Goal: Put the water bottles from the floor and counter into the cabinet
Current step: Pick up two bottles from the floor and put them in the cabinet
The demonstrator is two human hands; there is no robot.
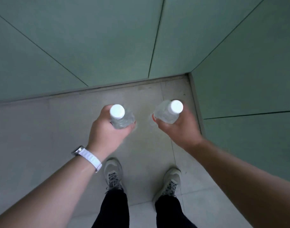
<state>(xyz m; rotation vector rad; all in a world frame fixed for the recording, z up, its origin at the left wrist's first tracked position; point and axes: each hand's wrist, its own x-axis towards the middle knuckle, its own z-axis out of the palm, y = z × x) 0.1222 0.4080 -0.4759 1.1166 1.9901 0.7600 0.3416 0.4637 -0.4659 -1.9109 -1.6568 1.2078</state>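
Currently both hands are occupied: the left hand point(106, 134) is curled round the left bottle point(120, 120) and the right hand point(182, 130) round the right bottle point(165, 115). Both bottles are held above the floor point(42, 129), in front of the cabinet doors point(108, 38).

Risk: the doors appear closed and no hand is free. Opening one would likely weaken a grip and drop a bottle.

Orientation: the white caps point up at the camera. The left bottle's long axis is near vertical; the right bottle's leans cap-rightward.
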